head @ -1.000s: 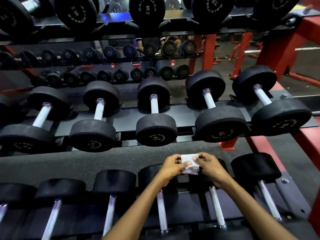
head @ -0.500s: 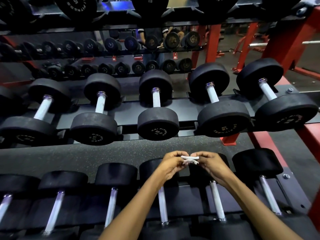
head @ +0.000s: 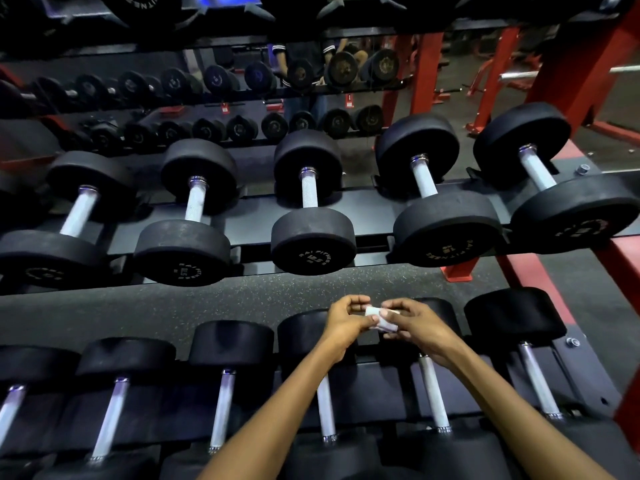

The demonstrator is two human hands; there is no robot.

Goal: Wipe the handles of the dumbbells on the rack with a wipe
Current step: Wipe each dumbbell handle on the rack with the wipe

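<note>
A small white wipe (head: pixel 380 319), folded into a narrow pad, is pinched between my left hand (head: pixel 346 322) and my right hand (head: pixel 417 323). Both hands hover above the far heads of two black dumbbells on the lower rack tier. Below my forearms run their silver handles, one (head: pixel 325 410) under the left arm and one (head: pixel 433 393) under the right. The middle tier holds a row of larger black dumbbells, with a centre handle (head: pixel 309 188) straight ahead of my hands.
The rack's red frame (head: pixel 623 271) rises at the right edge. A strip of speckled black floor (head: pixel 207 299) shows between the two tiers. A mirror behind reflects smaller dumbbells (head: pixel 221 77) and a standing person (head: pixel 301 64).
The wipe was a broad open square a second ago. My fingers have folded it down into a small narrow pad, and both hands have stayed in the same place.
</note>
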